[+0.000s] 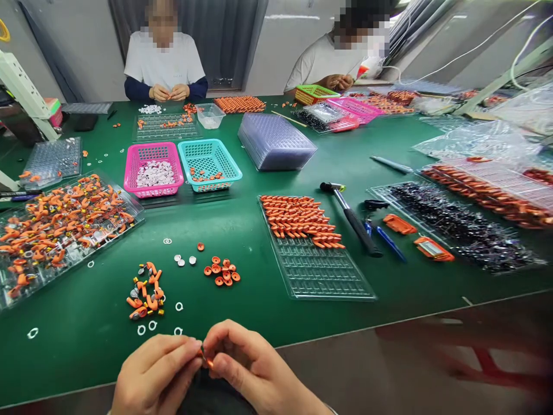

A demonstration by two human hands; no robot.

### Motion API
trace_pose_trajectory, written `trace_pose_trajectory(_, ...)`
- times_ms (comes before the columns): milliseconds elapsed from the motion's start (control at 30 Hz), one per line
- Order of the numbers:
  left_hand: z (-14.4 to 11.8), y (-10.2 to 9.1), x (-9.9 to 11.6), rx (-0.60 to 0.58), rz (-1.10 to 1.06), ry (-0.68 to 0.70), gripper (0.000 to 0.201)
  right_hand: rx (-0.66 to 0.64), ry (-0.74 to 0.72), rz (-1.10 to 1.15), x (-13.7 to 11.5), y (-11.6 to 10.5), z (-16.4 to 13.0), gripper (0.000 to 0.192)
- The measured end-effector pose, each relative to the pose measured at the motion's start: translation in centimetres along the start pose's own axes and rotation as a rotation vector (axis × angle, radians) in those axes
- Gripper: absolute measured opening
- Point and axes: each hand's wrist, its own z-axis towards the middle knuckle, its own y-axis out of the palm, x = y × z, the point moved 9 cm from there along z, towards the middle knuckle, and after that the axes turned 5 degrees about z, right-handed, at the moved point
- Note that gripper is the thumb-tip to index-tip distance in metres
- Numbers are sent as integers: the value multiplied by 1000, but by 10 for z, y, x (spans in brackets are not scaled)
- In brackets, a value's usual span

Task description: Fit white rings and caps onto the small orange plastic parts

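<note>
Both hands meet at the near edge of the green table (268, 173), just in front of the body. The left hand (155, 374) and the right hand (254, 369) converge fingertip to fingertip on a small orange part (206, 359), which sits directly between them, pinched from both sides. Thumb and forefinger of each hand are pressed together on it; the remaining fingers are curled in. Only a sliver of the part shows, so its long axis cannot be fixed with certainty; it appears to run obliquely, down and to the right, toward the right hand. Neither hand is clearly nearer: both touch it. Just beyond the left hand lies a small heap of orange hooked pieces (146, 291), with white rings (147, 327) scattered beside it, and a cluster of orange discs (222, 271) a little to the right. Farther right stands a clear tray (319, 271) part-filled with rows of orange pieces. Two other people work at the table's far side.
</note>
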Motion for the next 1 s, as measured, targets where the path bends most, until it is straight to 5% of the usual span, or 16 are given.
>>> trace_pose_trajectory(167, 0, -1, -3, 3, -20, -1, 31, 21, 30, 73, 6, 1, 3, 29)
trace_pose_trajectory(667, -1, 1, 0, 106, 63, 21, 29, 75, -85, -203, -5, -4, 0, 11)
trace_pose_trajectory(1000, 7, -9, 13, 157, 218, 71, 11, 42, -129, -213, -10, 2, 0, 14)
